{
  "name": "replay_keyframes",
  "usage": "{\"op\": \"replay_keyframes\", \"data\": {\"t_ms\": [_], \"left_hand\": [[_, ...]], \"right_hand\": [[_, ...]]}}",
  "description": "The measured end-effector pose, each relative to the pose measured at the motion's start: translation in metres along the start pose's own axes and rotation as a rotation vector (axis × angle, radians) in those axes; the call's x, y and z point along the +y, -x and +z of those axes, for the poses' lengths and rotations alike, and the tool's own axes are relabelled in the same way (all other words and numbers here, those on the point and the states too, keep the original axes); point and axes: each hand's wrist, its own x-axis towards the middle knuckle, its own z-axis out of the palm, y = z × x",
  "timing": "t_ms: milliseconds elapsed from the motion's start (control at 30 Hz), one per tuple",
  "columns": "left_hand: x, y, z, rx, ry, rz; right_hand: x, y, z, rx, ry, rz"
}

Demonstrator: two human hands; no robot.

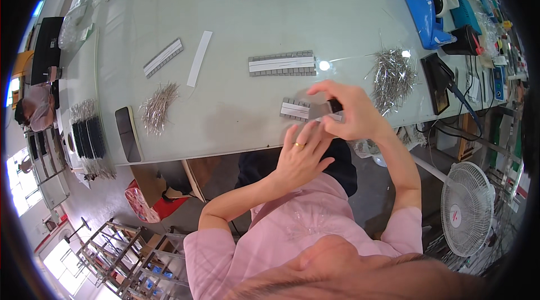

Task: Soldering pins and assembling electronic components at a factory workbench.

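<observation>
Strip work seemingly part-done on the tabletop (pixel 225 35).
Toward its left edge, wires (pixel 160 108) are left heaped; a long strip (pixel 281 65) is laid centrally; by the near edge, a short strip (pixel 293 110) is flanked by the left hand (pixel 302 155), fingers apart, and right hand (pixel 357 111), clamped on a dark object (pixel 335 104) (kind unclear); rightward, a fan (pixel 467 209) is seen.

Pale, glossy counter (pixel 219 24) is stretching across upper middle; bright light spot (pixel 324 65) is glinting on its surface. Grey floor (pixel 104 201) is showing past its edges. Windows (pixel 23 182) are glowing at far left and lower left, washed out by daylight. Metal rack (pixel 121 255) is standing at lower left. Open cardboard box (pixel 147 177) is sitting by counter's near edge. White caged fan (pixel 467 208) is standing at lower right.
</observation>
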Motion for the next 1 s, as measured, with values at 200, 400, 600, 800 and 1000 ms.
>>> {"op": "replay_keyframes", "data": {"t_ms": [200, 400, 600, 800, 1000], "left_hand": [[-0.001, 0.001, 0.003, -0.002, -0.004, 0.061], [-0.03, 0.02, -0.02, 0.044, -0.093, 0.187], [-0.067, 0.031, -0.04, 0.056, -0.232, 0.158], [-0.109, 0.048, -0.06, 0.06, -0.364, 0.133], [-0.153, 0.074, -0.092, -0.007, -0.505, 0.05]], "right_hand": [[0.015, -0.026, 0.022, -0.374, 0.199, -0.059], [0.011, -0.001, -0.002, -0.292, 0.425, -0.033], [0.011, 0.037, -0.003, -0.263, 0.427, -0.013], [-0.003, 0.035, 0.032, -0.387, 0.352, -0.02], [-0.01, 0.016, 0.025, -0.299, 0.281, -0.112]]}}
